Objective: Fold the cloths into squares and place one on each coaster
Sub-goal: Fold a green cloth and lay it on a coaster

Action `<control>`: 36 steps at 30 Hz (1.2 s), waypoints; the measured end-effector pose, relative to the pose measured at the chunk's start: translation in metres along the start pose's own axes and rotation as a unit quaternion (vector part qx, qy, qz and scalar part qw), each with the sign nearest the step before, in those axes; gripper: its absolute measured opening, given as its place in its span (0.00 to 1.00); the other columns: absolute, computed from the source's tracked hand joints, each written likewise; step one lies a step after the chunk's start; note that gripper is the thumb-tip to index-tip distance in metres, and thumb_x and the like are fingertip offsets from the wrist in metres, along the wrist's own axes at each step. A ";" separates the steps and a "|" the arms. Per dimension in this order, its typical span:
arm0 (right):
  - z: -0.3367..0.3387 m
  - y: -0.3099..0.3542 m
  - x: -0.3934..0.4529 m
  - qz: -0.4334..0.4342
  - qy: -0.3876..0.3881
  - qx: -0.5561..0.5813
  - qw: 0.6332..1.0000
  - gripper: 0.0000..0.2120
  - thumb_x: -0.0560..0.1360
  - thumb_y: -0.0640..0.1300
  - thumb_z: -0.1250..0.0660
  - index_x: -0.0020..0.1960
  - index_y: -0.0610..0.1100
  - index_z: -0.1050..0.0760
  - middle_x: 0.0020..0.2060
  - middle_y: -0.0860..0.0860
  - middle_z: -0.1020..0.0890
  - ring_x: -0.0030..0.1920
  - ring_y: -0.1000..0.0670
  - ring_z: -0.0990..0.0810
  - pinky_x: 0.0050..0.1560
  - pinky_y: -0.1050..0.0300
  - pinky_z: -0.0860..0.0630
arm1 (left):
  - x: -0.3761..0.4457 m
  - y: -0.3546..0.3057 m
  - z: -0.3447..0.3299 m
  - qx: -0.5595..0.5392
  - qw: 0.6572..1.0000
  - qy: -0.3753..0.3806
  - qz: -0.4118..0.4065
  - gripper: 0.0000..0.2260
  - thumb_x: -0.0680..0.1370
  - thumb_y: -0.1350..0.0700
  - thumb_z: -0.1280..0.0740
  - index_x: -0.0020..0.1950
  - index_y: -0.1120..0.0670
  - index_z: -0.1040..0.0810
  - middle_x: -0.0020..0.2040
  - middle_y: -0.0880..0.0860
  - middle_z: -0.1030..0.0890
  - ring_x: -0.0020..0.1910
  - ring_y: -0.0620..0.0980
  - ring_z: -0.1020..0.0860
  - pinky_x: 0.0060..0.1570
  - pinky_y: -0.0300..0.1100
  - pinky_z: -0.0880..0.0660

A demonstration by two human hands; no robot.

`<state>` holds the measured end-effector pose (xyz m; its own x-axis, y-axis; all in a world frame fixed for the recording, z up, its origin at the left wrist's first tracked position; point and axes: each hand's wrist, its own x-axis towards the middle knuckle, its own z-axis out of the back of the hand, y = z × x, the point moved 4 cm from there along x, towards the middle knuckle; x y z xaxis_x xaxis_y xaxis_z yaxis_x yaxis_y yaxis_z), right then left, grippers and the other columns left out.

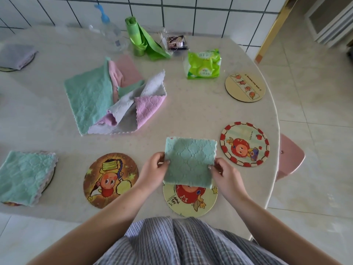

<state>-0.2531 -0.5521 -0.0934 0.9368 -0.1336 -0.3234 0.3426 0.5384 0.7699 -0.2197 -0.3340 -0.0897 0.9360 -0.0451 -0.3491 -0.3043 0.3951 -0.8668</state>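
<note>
Head view: both hands, left (pixel 152 169) and right (pixel 225 174), pinch a folded cloth (pixel 190 162) over the coaster (pixel 189 201) at the counter's (pixel 191 115) near edge.

The folded green cloth (pixel 190 161) hides the top of the yellow coaster (pixel 191 200); at the left edge, 2 coasters lie mostly under cloths.

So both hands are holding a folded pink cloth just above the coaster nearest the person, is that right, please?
Not quite: the cloth is green, not pink. The head view shows the left hand and right hand pinching its sides, just above the coaster nearest the person.
</note>
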 end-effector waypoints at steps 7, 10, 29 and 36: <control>-0.003 -0.005 0.025 -0.036 0.014 -0.012 0.999 0.06 0.78 0.46 0.39 0.44 0.46 0.27 0.36 0.51 0.21 0.36 0.51 0.23 0.33 0.57 0.31 | 0.020 0.010 -0.008 -0.002 0.999 0.007 0.048 0.06 0.80 0.56 0.39 0.55 0.52 0.26 0.51 0.45 0.22 0.49 0.39 0.24 0.38 0.29 0.27; -0.004 -0.009 0.030 -0.049 0.016 -0.016 0.999 0.07 0.77 0.47 0.38 0.42 0.48 0.27 0.35 0.52 0.22 0.35 0.51 0.24 0.32 0.57 0.31 | 0.027 0.016 -0.010 0.005 0.998 0.003 0.059 0.08 0.79 0.55 0.38 0.58 0.53 0.26 0.52 0.46 0.22 0.50 0.41 0.24 0.42 0.31 0.27; -0.007 0.013 0.021 0.159 -0.024 -0.183 0.970 0.23 0.73 0.42 0.34 0.67 0.43 0.31 0.68 0.47 0.32 0.69 0.48 0.36 0.68 0.50 0.42 | 0.009 -0.006 -0.035 0.322 0.911 0.038 -0.254 0.22 0.79 0.52 0.42 0.72 0.54 0.37 0.75 0.50 0.41 0.74 0.46 0.47 0.72 0.51 0.50; -0.038 0.011 0.037 0.196 0.093 -0.401 0.890 0.32 0.76 0.63 0.53 0.73 0.44 0.41 0.74 0.47 0.40 0.74 0.47 0.44 0.70 0.35 0.47 | 0.028 0.012 -0.042 0.490 0.828 0.129 -0.242 0.31 0.79 0.37 0.59 0.76 0.54 0.47 0.76 0.50 0.49 0.75 0.47 0.54 0.73 0.57 0.54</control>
<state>-0.2179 -0.5196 -0.1177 0.9196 0.2952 -0.2593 -0.2390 0.9441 0.2272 -0.2041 -0.3691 -0.1248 0.7993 -0.5594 -0.2196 0.5022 0.8225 -0.2671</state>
